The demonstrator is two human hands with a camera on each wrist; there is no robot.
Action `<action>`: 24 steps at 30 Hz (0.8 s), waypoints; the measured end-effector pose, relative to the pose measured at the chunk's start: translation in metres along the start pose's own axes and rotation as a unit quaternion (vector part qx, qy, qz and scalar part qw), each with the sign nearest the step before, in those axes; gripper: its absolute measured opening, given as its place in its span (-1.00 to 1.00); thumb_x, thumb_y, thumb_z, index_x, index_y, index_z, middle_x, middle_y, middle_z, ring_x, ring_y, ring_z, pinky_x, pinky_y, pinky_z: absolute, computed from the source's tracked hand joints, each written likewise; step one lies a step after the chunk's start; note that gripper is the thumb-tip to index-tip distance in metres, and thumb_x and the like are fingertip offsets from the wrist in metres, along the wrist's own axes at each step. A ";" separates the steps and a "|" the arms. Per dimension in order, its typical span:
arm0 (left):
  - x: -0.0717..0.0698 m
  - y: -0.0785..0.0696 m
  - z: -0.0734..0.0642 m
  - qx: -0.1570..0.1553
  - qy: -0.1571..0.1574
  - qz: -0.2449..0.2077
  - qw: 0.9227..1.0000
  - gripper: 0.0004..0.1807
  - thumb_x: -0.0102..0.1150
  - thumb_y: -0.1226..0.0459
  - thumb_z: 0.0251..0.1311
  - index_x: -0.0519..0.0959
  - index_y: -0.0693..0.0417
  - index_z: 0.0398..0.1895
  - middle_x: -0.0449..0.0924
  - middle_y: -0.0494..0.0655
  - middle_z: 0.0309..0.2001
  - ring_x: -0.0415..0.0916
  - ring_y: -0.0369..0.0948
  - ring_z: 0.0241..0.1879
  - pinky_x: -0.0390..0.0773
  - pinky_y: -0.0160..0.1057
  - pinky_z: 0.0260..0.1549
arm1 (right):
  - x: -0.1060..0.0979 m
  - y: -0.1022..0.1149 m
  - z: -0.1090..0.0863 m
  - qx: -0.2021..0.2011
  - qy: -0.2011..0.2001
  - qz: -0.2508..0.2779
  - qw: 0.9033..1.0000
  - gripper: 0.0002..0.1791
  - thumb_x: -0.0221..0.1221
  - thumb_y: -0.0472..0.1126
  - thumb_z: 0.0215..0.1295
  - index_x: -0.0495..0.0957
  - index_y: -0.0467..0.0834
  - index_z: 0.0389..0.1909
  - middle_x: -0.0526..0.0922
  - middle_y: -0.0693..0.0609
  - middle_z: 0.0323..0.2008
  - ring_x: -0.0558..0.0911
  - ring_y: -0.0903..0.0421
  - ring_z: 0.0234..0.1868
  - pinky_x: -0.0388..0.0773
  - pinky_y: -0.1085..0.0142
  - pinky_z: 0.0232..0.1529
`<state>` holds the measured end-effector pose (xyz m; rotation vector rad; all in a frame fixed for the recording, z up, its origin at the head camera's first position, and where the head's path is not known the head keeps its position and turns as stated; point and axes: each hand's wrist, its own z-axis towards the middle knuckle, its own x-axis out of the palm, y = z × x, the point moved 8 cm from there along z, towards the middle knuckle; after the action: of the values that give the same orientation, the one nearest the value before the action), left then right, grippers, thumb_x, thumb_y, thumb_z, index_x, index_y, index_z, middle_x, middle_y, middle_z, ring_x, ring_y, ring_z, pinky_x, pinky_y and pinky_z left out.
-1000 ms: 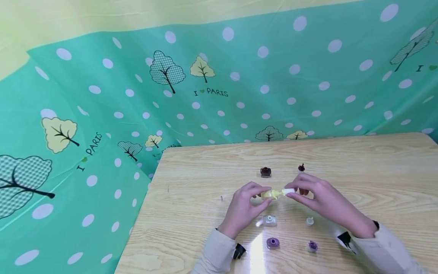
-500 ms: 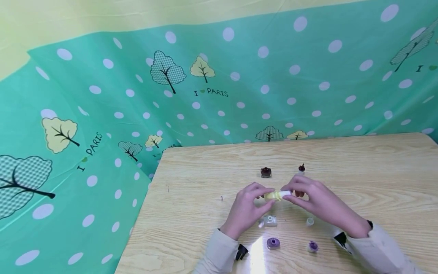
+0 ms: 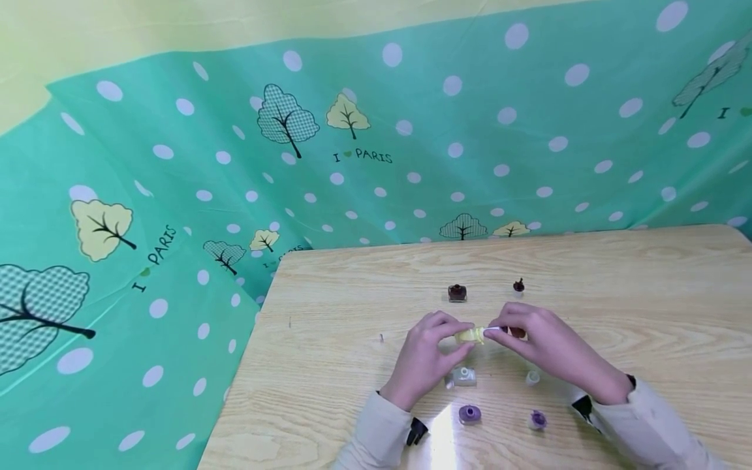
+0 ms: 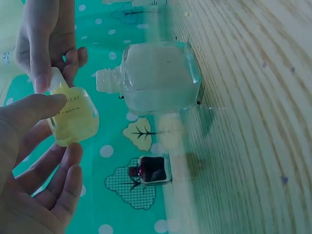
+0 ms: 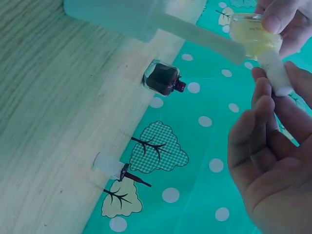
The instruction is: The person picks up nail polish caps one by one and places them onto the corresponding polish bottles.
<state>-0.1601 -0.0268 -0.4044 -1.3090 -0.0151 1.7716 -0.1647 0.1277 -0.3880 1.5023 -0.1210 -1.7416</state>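
My left hand (image 3: 424,356) holds a yellow nail polish bottle (image 4: 78,119) tipped on its side, thumb on the labelled face and fingers behind. My right hand (image 3: 537,336) pinches the bottle's white cap (image 5: 276,73) between thumb and fingers. The cap sits at the bottle's neck, in line with it; no brush shows between them. Both hands are above the table. Below them stands an uncapped bottle of clear polish (image 3: 464,376), large in the left wrist view, with a white cap (image 3: 532,378) to its right.
Behind the hands stand an uncapped dark red polish bottle (image 3: 457,294) and its cap (image 3: 518,289), brush up. Nearer are a purple bottle (image 3: 469,414) and a cap with a purple brush (image 3: 537,420). A dotted green cloth (image 3: 376,130) hangs behind the wooden table (image 3: 317,391).
The right hand has moved left, bringing the white cap up to the yellow bottle's neck, and its fingers have shifted on the cap. The left hand has moved slightly right with the bottle.
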 end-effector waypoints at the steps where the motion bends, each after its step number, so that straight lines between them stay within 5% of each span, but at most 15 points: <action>1: 0.000 0.000 0.000 -0.001 0.000 0.001 1.000 -0.66 0.44 0.17 0.11 0.70 -0.09 -0.01 0.65 -0.26 -0.15 0.56 -0.37 -0.12 0.51 -0.55 -0.03 | 0.000 -0.001 0.000 0.004 0.000 0.000 1.000 -0.87 0.26 -0.09 0.34 0.71 0.08 -0.41 0.49 0.37 -0.52 0.37 0.44 -0.55 0.46 0.48 -0.53; 7: 0.002 0.000 0.000 -0.012 0.009 0.004 1.000 -0.67 0.40 0.12 0.14 0.69 -0.10 -0.01 0.66 -0.26 -0.12 0.56 -0.37 -0.09 0.51 -0.53 -0.01 | 0.006 -0.011 0.001 0.059 0.031 0.009 0.998 -0.59 0.06 0.02 0.50 0.57 0.10 -0.62 0.45 0.30 -0.68 0.28 0.37 -0.67 0.35 0.43 -0.56; 12: 0.001 0.002 -0.001 -0.024 0.006 0.001 1.000 -0.66 0.44 0.14 0.10 0.70 -0.11 -0.02 0.66 -0.27 -0.13 0.56 -0.37 -0.10 0.53 -0.51 -0.01 | 0.010 -0.017 -0.001 0.088 0.062 0.015 0.994 -0.53 -0.08 0.05 0.57 0.58 0.03 -0.55 0.49 0.24 -0.64 0.33 0.34 -0.63 0.39 0.41 -0.49; 19: 0.000 0.006 -0.002 -0.043 0.010 -0.005 0.999 -0.66 0.42 0.13 0.12 0.69 -0.11 -0.01 0.66 -0.27 -0.11 0.56 -0.37 -0.08 0.54 -0.47 0.01 | -0.005 -0.008 -0.006 0.036 0.019 0.014 0.999 -0.78 0.07 -0.01 0.49 0.65 0.06 -0.05 0.67 0.25 -0.19 0.62 0.31 -0.22 0.65 0.22 -0.18; 24: 0.000 0.009 -0.001 -0.055 0.009 -0.009 0.998 -0.67 0.40 0.09 0.15 0.70 -0.10 -0.01 0.67 -0.26 -0.11 0.56 -0.36 -0.07 0.55 -0.44 0.02 | -0.010 0.004 -0.007 -0.061 -0.007 0.017 0.998 -0.70 0.36 -0.20 0.22 0.62 -0.01 -0.02 0.64 0.26 -0.18 0.58 0.37 -0.26 0.65 0.37 -0.27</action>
<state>-0.1648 -0.0331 -0.4091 -1.3990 -0.1140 1.7646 -0.1570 0.1345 -0.3798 1.3926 -0.0459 -1.7026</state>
